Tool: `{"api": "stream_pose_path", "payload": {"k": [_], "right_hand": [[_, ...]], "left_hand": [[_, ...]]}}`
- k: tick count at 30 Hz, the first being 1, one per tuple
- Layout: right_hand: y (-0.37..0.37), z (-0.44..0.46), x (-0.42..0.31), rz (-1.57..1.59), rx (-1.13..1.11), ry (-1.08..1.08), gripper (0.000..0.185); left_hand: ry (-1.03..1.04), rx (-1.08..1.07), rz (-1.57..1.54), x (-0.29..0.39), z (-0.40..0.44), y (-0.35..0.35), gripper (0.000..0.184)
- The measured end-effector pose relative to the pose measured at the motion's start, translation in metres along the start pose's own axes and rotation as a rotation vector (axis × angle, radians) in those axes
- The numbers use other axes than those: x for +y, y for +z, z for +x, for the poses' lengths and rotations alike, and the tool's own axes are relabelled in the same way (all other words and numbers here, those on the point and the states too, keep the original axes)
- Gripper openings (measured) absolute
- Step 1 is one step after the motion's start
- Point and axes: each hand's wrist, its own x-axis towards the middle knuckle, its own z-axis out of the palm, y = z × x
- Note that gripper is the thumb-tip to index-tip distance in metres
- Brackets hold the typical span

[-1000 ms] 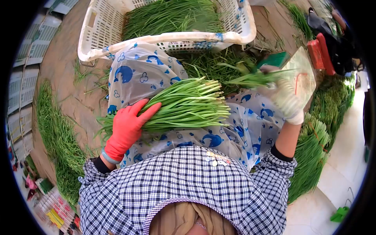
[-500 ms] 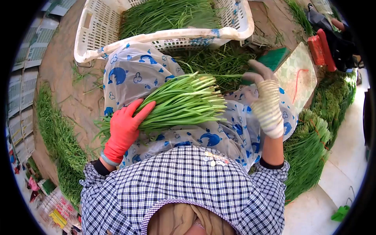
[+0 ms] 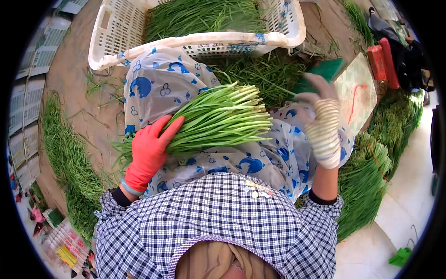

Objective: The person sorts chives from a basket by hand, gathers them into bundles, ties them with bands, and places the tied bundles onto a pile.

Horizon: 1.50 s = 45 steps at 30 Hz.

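My left hand (image 3: pixel 151 151), in a red rubber glove, grips the leafy part of a bunch of green stalks (image 3: pixel 223 118). The bunch lies across my lap on a clear plastic apron (image 3: pixel 160 86) with blue whale prints, its pale cut ends pointing right. To the right of those ends, my right hand (image 3: pixel 320 121) is raised in a pale striped glove, its fingers bent and slightly blurred. A thin green stalk meets its fingertips. Loose stalks (image 3: pixel 260 76) lie beyond my lap, under the front of the basket.
A white plastic basket (image 3: pixel 186 41) holding green stalks stands ahead. At the right are a green board (image 3: pixel 320 76), a pale board (image 3: pixel 355 90), a red stool-like object (image 3: pixel 383 63) and tied bundles (image 3: pixel 362 186). More stalks (image 3: pixel 69 162) lie along the left.
The clump of stalks held in my right hand a second ago is gone from it; a single thin stalk shows at its fingertips. That hand has moved slightly left. My left hand stays on the bunch.
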Motion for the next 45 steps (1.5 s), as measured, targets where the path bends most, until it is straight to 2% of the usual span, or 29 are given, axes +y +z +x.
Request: {"api": "stream_pose_path", "payload": {"k": [1,2,4,7,13,18,20,23,24,26,27,29,31,33,35,37,39,40,41,43,45], "right_hand": [[0.009,0.001,-0.011,0.118,-0.087,-0.101,0.013],[0.015,0.0,-0.038,0.139,-0.134,-0.083,0.01],[0.045,-0.001,-0.055,-0.068,-0.241,-0.079,0.019],[0.081,0.005,-0.048,-0.194,-0.217,-0.006,0.027],[0.084,0.014,-0.051,-0.082,-0.095,-0.016,0.036],[0.089,0.009,-0.046,-0.095,-0.195,0.021,0.037],[0.108,0.001,-0.037,0.018,-0.324,0.06,0.041],[0.115,-0.004,-0.04,0.441,-0.305,0.231,0.034],[0.114,-0.005,-0.04,0.442,-0.304,0.233,0.034],[0.108,-0.005,-0.046,0.839,-0.257,0.448,0.026],[0.098,-0.005,-0.048,0.84,-0.257,0.449,0.026],[0.066,-0.003,-0.053,1.114,-0.304,0.543,0.023],[0.046,-0.009,-0.05,1.25,-0.251,0.536,0.02],[0.026,-0.015,-0.03,1.213,-0.111,0.451,0.022],[-0.006,-0.012,-0.015,1.43,0.239,0.418,0.021],[-0.037,-0.019,0.024,1.515,0.504,0.334,0.019],[-0.063,-0.019,0.06,0.721,0.265,0.478,0.017],[-0.067,-0.006,0.051,0.325,-0.007,0.457,0.019],[-0.048,0.001,0.048,0.327,-0.047,0.501,0.021],[-0.012,0.03,0.022,0.515,-0.256,0.416,0.028],[0.029,0.059,-0.008,0.473,-0.494,0.278,0.037]], "left_hand": [[0.009,-0.003,0.001,-0.001,0.0,0.001,0.069],[0.017,0.016,0.0,-0.001,0.0,0.002,0.07],[0.024,0.032,0.007,0.0,0.0,0.001,0.071],[-0.016,0.011,0.011,0.003,0.001,-0.001,0.072],[-0.031,0.0,-0.001,0.003,0.001,-0.003,0.076],[-0.032,-0.021,-0.007,0.004,0.003,-0.003,0.079],[-0.033,-0.023,-0.001,0.004,0.002,-0.002,0.079],[-0.038,-0.007,-0.015,0.002,0.0,0.001,0.079],[-0.041,0.007,-0.036,0.001,-0.001,0.002,0.078],[-0.028,0.011,-0.028,0.001,-0.002,0.0,0.076],[-0.017,0.017,-0.018,0.0,-0.002,0.0,0.075],[-0.013,0.038,-0.034,-0.003,-0.005,0.004,0.073],[-0.023,0.063,-0.054,-0.005,-0.007,0.005,0.071],[0.001,0.084,-0.067,-0.007,-0.008,0.005,0.069],[0.006,0.076,-0.06,-0.009,-0.01,0.006,0.067],[0.018,0.066,-0.052,-0.011,-0.012,0.006,0.066],[0.082,0.084,-0.046,-0.012,-0.01,0.007,0.063],[0.089,0.086,-0.049,-0.011,-0.01,0.007,0.063],[0.091,0.088,-0.029,-0.01,-0.009,0.007,0.062],[0.103,0.085,-0.008,-0.009,-0.01,0.006,0.061],[0.129,0.096,0.002,-0.01,-0.01,0.007,0.061]]}}
